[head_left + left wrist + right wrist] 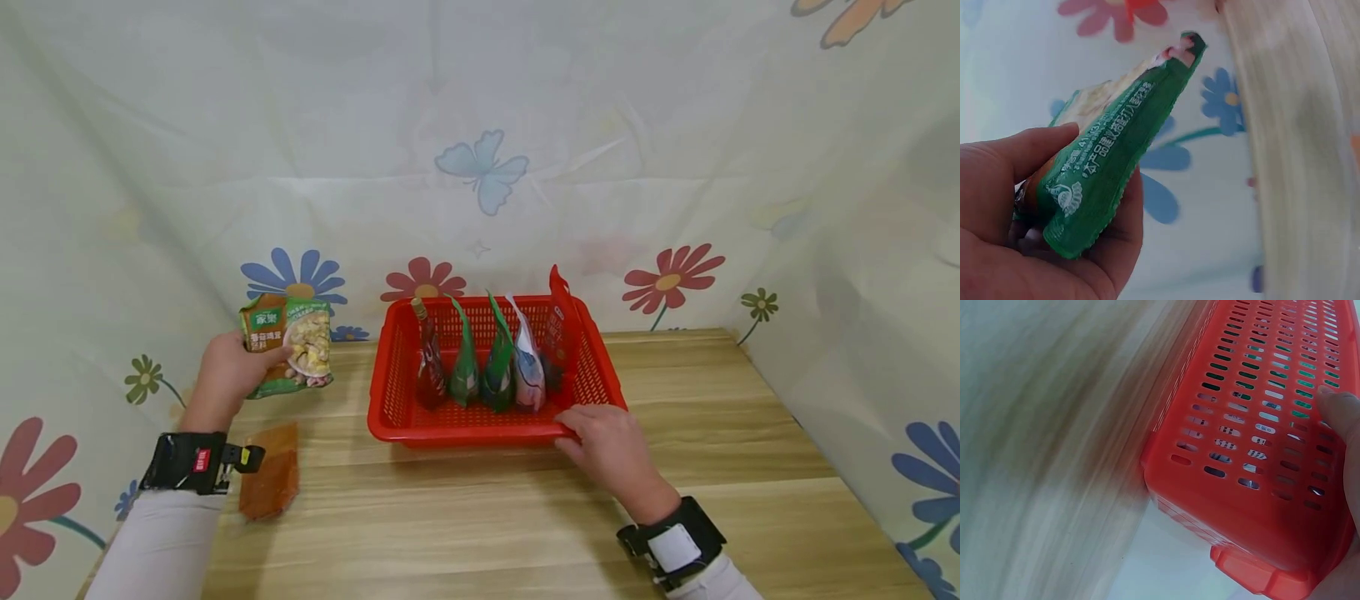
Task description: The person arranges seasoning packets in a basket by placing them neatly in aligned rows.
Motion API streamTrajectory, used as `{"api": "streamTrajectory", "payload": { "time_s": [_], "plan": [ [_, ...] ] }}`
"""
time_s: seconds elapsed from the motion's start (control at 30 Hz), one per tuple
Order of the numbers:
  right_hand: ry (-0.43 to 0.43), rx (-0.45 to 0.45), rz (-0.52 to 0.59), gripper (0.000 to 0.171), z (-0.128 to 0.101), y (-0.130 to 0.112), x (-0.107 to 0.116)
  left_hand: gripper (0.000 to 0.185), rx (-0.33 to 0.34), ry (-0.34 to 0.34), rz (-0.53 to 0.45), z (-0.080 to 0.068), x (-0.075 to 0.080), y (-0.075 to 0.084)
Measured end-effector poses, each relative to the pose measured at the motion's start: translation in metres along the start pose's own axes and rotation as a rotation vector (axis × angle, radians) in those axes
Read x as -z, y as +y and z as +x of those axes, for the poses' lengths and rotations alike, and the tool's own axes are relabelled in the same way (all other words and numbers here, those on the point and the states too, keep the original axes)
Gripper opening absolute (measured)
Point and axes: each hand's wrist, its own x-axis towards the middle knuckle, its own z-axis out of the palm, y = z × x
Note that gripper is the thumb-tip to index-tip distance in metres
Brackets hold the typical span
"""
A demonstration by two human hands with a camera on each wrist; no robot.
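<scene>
My left hand (pixel 228 371) holds a green-and-brown food packet (pixel 306 337), printed with a bowl of food, up at the left. In the left wrist view the thumb lies on one face of the packet (pixel 1116 134) and the fingers are behind it. With my right hand (pixel 611 454) I grip the front right rim of a red plastic basket (pixel 465 435). The right wrist view shows the thumb against the slotted wall of the basket (pixel 1241 506). Inside stand a red bottle-shaped pack (pixel 431 367), two green packets (pixel 465 375), a white-and-pink packet (pixel 529 375) and a red packet (pixel 558 342).
An orange-brown packet (pixel 272 475) lies flat on the wooden table (pixel 450 533), beside my left wrist. Behind and along the sides hangs a pale cloth (pixel 337 125) with flowers and a butterfly. The basket stands near the table's back edge.
</scene>
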Motion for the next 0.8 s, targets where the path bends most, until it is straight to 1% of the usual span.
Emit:
{"api": "streamTrajectory", "payload": {
  "time_s": [0.13, 0.23, 0.33, 0.43, 0.5, 0.57, 0.63, 0.73, 0.8],
  "plan": [
    [0.002, 0.001, -0.001, 0.036, 0.0, 0.0, 0.0, 0.06, -0.095, 0.081, 0.053, -0.022, -0.001, 0.018],
    [0.001, -0.002, -0.002, 0.037, 0.0, -0.001, 0.001, 0.057, -0.158, 0.139, 0.054, -0.04, 0.0, 0.029],
    [0.001, -0.005, -0.001, 0.037, 0.0, -0.001, 0.0, 0.055, -0.212, 0.18, 0.044, -0.056, -0.001, 0.038],
    [0.002, -0.009, 0.001, 0.037, 0.0, 0.0, 0.0, 0.056, -0.236, 0.188, 0.047, -0.071, -0.003, 0.045],
    [0.003, -0.012, 0.002, 0.036, 0.0, 0.0, -0.001, 0.055, -0.254, 0.185, 0.039, -0.08, -0.005, 0.05],
    [0.0, -0.021, 0.003, 0.035, 0.0, -0.001, 0.0, 0.054, -0.258, 0.169, 0.024, -0.089, -0.008, 0.055],
    [-0.014, -0.035, 0.007, 0.033, 0.001, -0.002, 0.0, 0.052, -0.275, 0.15, 0.001, -0.097, -0.011, 0.06],
    [-0.057, -0.076, 0.031, 0.033, 0.003, -0.004, 0.004, 0.051, -0.275, 0.092, -0.03, -0.108, -0.016, 0.067],
    [-0.092, -0.112, 0.07, 0.035, 0.005, -0.005, 0.007, 0.051, -0.267, 0.034, -0.058, -0.114, -0.02, 0.073]
  ]
}}
